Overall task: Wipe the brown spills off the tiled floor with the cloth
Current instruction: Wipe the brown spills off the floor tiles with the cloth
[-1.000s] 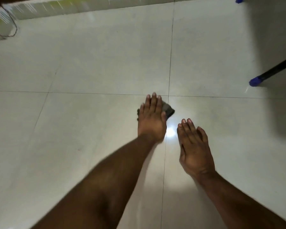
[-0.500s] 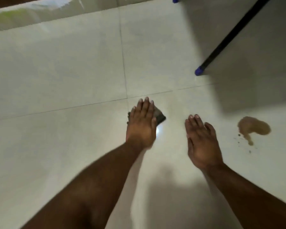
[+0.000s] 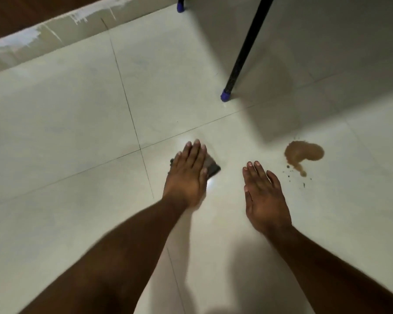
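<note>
Our left hand lies flat on the cloth, fingers straight and pressed close together, pinning it to the tiled floor; only a dark grey corner of the cloth shows past the fingers at about 3 o'clock of the hand, with a small edge peeking out at 9 o'clock. Our right hand rests palm down on the bare tile just beside it, at 3 o'clock of the left, fingers straight and nearly closed, holding nothing. The brown spill sits at about 1 o'clock of the right hand, near its fingertips but apart from them: a rounded puddle with a short tail running down toward 6 o'clock, and a scatter of small dark specks around and below that tail. The cloth is well apart from the puddle, with the right hand between them. A black furniture leg with a blue cap stands on the floor at 12 o'clock of the right hand, and a second blue-capped foot shows at the top edge.
</note>
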